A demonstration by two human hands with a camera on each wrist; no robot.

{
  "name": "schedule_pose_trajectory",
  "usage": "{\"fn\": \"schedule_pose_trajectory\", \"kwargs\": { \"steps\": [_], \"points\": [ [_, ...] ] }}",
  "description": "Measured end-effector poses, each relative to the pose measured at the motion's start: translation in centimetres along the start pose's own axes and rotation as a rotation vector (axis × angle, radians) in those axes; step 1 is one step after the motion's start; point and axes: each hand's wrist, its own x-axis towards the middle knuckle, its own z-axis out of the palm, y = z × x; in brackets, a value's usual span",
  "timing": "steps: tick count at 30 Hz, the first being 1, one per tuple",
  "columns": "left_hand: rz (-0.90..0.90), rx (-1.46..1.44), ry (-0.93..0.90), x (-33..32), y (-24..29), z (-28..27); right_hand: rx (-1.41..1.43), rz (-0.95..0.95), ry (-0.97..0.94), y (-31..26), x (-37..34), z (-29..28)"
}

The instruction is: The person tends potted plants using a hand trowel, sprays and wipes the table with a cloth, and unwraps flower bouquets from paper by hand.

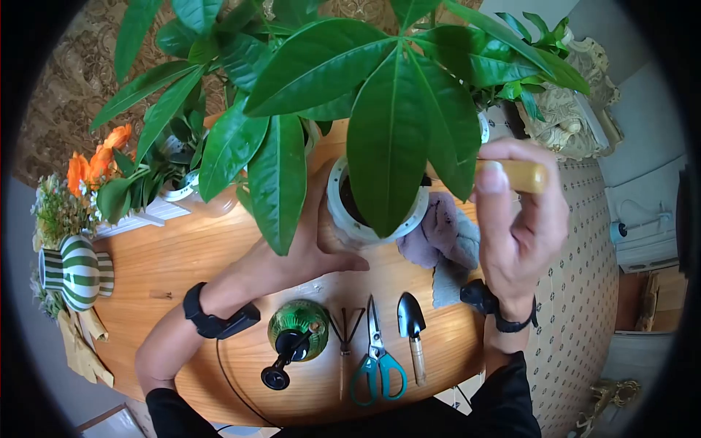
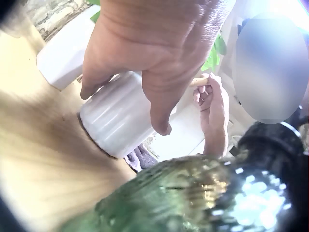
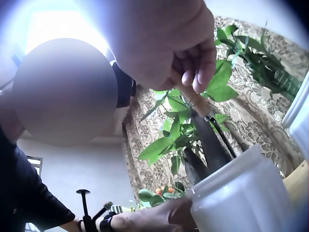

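Observation:
A large-leaved green plant grows from a white ribbed pot on the wooden table. My left hand holds the pot's side, thumb and fingers spread around its wall; leaves cover part of this hand in the head view. Raised at the pot's right, my right hand grips the wooden handle of a slim garden tool. In the right wrist view the tool's dark metal shaft slants down past the rim, beside the thick stems. Its working end is hidden inside the pot.
Nearest me lie a green glass spray bottle, a small hand rake, teal-handled scissors and a trowel. A purple-grey cloth sits right of the pot. More potted plants and a striped vase stand leftward.

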Motion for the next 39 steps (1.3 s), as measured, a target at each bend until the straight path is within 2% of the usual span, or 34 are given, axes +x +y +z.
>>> {"fn": "schedule_pose_trajectory", "kwargs": {
  "steps": [3,5,7,9,10,12,13,15,16,17,18,19,21,22,23,25,26,27,29,33,35,36,39],
  "points": [
    [-0.056,-0.042,0.005,0.7,-1.5,0.9,-0.055,-0.069,-0.088,0.6,0.5,0.4],
    [-0.037,-0.054,0.038,0.8,-2.0,1.3,-0.068,-0.048,-0.123,0.6,0.3,0.5],
    [-0.020,-0.071,0.074,0.8,-2.5,1.3,-0.035,-0.079,-0.018,1.0,0.1,0.5],
    [-0.083,0.022,-0.024,0.9,-2.9,0.8,0.010,-0.047,0.014,1.0,0.0,0.6],
    [-0.082,0.016,-0.019,1.0,-2.8,0.7,0.010,-0.034,-0.008,0.9,0.1,0.6],
    [-0.228,-0.098,-0.107,0.9,-2.1,0.2,-0.095,-0.058,-0.098,0.6,0.4,0.3],
    [-0.229,-0.105,-0.101,0.8,-1.9,0.1,-0.095,-0.062,-0.107,0.1,0.2,0.2],
    [-0.146,-0.123,-0.138,0.5,-1.7,-0.2,-0.061,0.165,0.041,-0.9,-0.5,-0.1],
    [-0.148,-0.128,-0.128,0.4,-2.3,-0.2,-0.073,0.068,0.083,-0.7,-0.6,-0.5],
    [-0.174,-0.074,-0.201,0.3,-3.5,-0.3,-0.047,0.125,0.128,-1.5,-0.9,-0.8],
    [-0.200,-0.019,-0.274,0.2,-4.5,-0.1,-0.023,0.064,0.095,-1.9,-1.1,-1.1],
    [-0.201,-0.024,-0.261,0.1,-5.3,0.4,0.002,0.002,0.062,-2.1,-1.2,-1.3],
    [0.074,0.013,-0.089,0.6,-4.7,1.0,-0.042,-0.131,-0.051,-2.7,-1.5,-1.5],
    [0.075,-0.026,-0.044,0.3,-4.3,0.6,0.099,-0.341,0.027,-1.7,-1.7,-0.6],
    [0.076,-0.030,-0.037,0.4,-3.6,0.7,0.121,-0.273,-0.038,-2.6,-1.8,-0.8],
    [0.301,0.260,0.131,0.5,-2.9,0.8,0.054,-0.341,-0.081,-3.2,-1.9,0.2],
    [0.145,0.116,-0.002,0.3,-3.0,0.8,0.050,-0.344,-0.082,-3.5,-1.7,0.7],
    [0.149,0.114,0.001,0.2,-3.1,0.8,-0.055,-0.343,-0.140,-3.7,-1.5,1.4],
    [0.000,-0.064,-0.053,0.3,-2.9,0.9,-0.162,-0.349,-0.204,-3.8,-0.9,1.9],
    [0.080,-0.077,0.018,0.2,-3.0,0.4,-0.242,-0.318,-0.243,-4.3,-0.6,2.3],
    [0.037,-0.108,-0.053,0.3,-3.0,0.1,-0.230,-0.273,-0.242,-4.0,-0.8,2.7],
    [0.041,-0.110,-0.056,0.2,-2.9,0.1,-0.266,-0.261,-0.345,-4.7,-0.4,2.3],
    [0.036,-0.092,-0.027,0.2,-2.9,0.0,-0.235,-0.263,-0.239,-4.9,-1.3,1.8]
  ]
}}
